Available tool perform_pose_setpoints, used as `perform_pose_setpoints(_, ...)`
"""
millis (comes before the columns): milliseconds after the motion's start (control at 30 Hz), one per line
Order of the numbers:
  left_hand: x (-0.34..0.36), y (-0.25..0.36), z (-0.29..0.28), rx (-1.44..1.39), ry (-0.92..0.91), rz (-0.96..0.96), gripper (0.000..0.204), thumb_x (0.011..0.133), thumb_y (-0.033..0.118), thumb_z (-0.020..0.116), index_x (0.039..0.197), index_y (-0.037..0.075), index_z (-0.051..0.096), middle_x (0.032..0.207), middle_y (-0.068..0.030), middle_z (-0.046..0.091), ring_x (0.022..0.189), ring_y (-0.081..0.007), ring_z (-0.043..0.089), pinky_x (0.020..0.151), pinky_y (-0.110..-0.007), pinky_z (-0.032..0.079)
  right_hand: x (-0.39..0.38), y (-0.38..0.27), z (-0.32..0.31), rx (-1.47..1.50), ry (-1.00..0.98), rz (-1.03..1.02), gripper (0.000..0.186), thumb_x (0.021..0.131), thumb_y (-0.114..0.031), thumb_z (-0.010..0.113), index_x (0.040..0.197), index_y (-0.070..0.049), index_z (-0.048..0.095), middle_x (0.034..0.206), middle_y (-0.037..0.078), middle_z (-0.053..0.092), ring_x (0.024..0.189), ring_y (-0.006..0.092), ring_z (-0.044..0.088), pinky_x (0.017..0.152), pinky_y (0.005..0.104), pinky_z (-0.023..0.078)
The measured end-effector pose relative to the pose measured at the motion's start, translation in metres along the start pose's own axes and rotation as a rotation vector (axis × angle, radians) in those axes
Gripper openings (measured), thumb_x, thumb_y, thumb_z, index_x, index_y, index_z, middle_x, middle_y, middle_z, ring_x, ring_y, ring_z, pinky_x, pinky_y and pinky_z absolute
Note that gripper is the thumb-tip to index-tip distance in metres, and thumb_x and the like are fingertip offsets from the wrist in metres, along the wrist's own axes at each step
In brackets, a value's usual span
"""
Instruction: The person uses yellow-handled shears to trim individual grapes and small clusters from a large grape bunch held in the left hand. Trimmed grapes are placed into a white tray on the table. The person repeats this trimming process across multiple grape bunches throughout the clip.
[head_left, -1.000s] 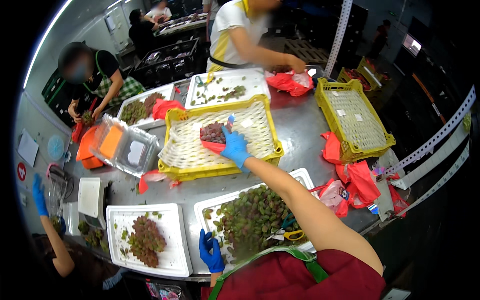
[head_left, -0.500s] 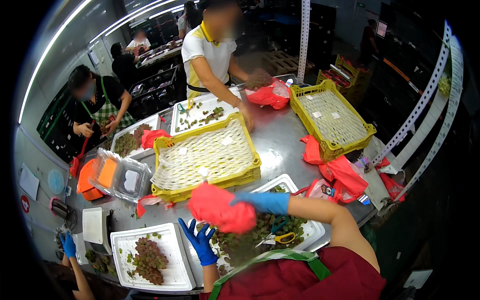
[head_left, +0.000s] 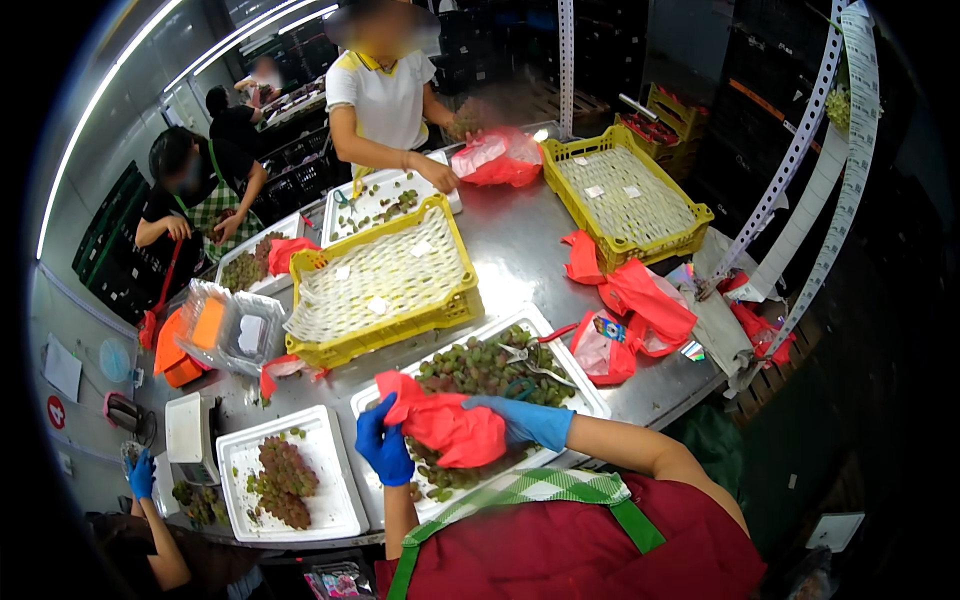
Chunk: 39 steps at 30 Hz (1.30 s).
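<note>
A crumpled red bag (head_left: 440,425) hangs over the large white tray (head_left: 590,402), held between both hands. My left hand (head_left: 384,440), in a dark blue glove, is closed on the bag's upper left end. My right hand (head_left: 522,421), in a lighter blue glove, grips its right side; some of those fingers are hidden by the bag. Whether anything is inside the bag I cannot tell. Under and beyond it, loose grapes and clusters (head_left: 470,368) fill the tray, and silver shears (head_left: 545,368) lie on top of them.
Left of my tray, another white tray (head_left: 345,515) holds a reddish grape bunch (head_left: 285,483), with a scale (head_left: 187,425) alongside. Yellow crates with netted liners (head_left: 385,285) (head_left: 625,195) stand farther back. More red bags (head_left: 645,315) lie at right. A co-worker (head_left: 385,110) stands opposite.
My left hand was open with fingers spread; now it is closed on the red bag. The bag and my right hand have come lower and nearer. The whole view has shifted slightly.
</note>
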<state>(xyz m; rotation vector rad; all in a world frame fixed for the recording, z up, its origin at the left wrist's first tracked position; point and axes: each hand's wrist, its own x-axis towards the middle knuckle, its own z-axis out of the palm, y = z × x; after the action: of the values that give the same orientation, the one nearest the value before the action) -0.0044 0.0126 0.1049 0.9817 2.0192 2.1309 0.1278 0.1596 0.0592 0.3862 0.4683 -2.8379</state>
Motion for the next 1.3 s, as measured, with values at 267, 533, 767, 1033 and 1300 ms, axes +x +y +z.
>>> perform_pose_setpoints(267, -0.049, -0.006, 0.054, 0.143, -0.560, 0.077, 0.027, 0.071, 0.004, 0.063, 0.097, 0.003, 0.058, 0.088, -0.0080, 0.053, 0.077, -0.0188, 0.052, 0.070, -0.027, 0.041, -0.033, 0.003, 0.017, -0.325, 0.387, -0.525, 0.054, 0.084, -0.033, 0.058, 0.124, -0.001, 0.041, 0.112, 0.007, 0.055, 0.099, 0.0143, 0.053, 0.086, 0.0271, 0.043)
perform_pose_setpoints(533, -0.071, 0.016, 0.050, -0.577, -0.688, -0.557, 0.040, 0.084, 0.001, 0.051, 0.123, 0.000, 0.044, 0.117, -0.0151, 0.052, 0.105, -0.0225, 0.053, 0.087, -0.034, 0.044, -0.092, -0.035, -0.020, -1.404, 0.655, -0.723, 0.044, 0.078, -0.024, 0.063, 0.116, -0.006, 0.052, 0.107, 0.009, 0.057, 0.095, 0.0193, 0.055, 0.081, 0.0327, 0.045)
perform_pose_setpoints(767, -0.095, -0.027, -0.014, -0.278, -0.112, -0.834, 0.023, 0.086, 0.015, 0.054, 0.104, 0.001, 0.056, 0.081, -0.0109, 0.062, 0.073, -0.0191, 0.062, 0.066, -0.029, 0.052, -0.154, -0.118, -0.101, -2.101, 1.615, -1.127, 0.056, 0.081, -0.033, 0.056, 0.131, -0.018, 0.038, 0.131, 0.014, 0.039, 0.118, 0.0325, 0.039, 0.095, 0.0460, 0.030)
perform_pose_setpoints(1033, -0.112, -0.055, -0.006, -0.501, 0.036, -0.925, 0.035, 0.086, 0.012, 0.051, 0.120, 0.006, 0.042, 0.104, -0.0153, 0.053, 0.095, -0.0253, 0.057, 0.083, -0.037, 0.048, -0.122, -0.122, -0.059, -2.085, 1.473, -0.178, 0.045, 0.081, -0.026, 0.053, 0.124, -0.016, 0.046, 0.128, 0.011, 0.044, 0.116, 0.0257, 0.043, 0.096, 0.0503, 0.029)
perform_pose_setpoints(1300, -0.092, -0.058, 0.030, -0.642, 0.216, -1.056, 0.056, 0.082, 0.009, 0.056, 0.130, 0.010, 0.027, 0.105, -0.0125, 0.053, 0.096, -0.0231, 0.056, 0.079, -0.035, 0.049, 0.001, -0.039, 0.002, -1.424, 0.432, -0.313, 0.058, 0.082, -0.029, 0.060, 0.132, -0.012, 0.037, 0.118, 0.020, 0.051, 0.107, 0.0285, 0.052, 0.086, 0.0330, 0.043)
